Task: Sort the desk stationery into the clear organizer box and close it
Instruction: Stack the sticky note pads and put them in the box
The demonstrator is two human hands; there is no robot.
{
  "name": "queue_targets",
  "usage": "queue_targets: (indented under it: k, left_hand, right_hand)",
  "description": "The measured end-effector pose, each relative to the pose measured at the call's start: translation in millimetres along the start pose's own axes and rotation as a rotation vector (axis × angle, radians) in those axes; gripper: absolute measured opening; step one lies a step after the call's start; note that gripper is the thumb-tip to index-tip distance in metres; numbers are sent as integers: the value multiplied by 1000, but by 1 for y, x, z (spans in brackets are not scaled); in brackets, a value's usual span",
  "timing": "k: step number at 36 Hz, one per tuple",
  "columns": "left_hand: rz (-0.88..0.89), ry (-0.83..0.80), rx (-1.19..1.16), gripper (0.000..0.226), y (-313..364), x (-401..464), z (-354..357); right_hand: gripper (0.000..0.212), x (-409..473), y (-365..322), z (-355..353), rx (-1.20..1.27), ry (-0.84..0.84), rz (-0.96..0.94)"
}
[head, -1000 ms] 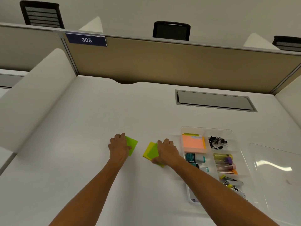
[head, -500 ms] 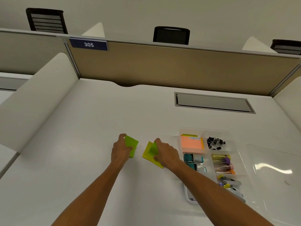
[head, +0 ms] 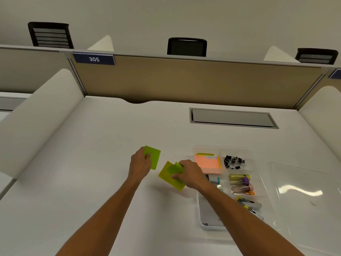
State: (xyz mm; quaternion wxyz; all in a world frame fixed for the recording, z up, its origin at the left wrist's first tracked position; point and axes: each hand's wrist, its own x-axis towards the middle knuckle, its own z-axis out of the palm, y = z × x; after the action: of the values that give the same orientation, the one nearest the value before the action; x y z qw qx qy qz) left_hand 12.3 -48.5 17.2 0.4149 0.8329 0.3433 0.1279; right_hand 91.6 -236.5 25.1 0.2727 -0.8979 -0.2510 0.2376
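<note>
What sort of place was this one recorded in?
Most likely an open-plan office or study room with numbered cubicle desks: a white desk fenced by a tan partition, a sign reading 305, and office chairs beyond.

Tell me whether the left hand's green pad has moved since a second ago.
Yes. The green pad has tilted up off the desk in the left hand.

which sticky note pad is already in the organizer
The orange sticky note pad, lying in the clear organizer box's far-left compartment. The green pads are outside it, held in the left hand and right hand.
</note>
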Motion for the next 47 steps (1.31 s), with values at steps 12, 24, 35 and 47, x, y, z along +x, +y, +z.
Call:
queue_targets:
  k: [12,24,35,47]
  left_hand:
    - [65,-7,-120,28,65,1,31]
    - [180,-64,-102,32,117,-3,85]
    - [178,-137,-90,27,141,-4,128]
    - [130,-265,-1,28,126,-6,160]
  right_hand:
    - [43,-22,24,-61,474,137,55]
    - [39,-34,69,-118,1107,235,359]
    - [37,-61,108,-144,1358,413,417]
    - [34,-74,120,-132,1276,431,427]
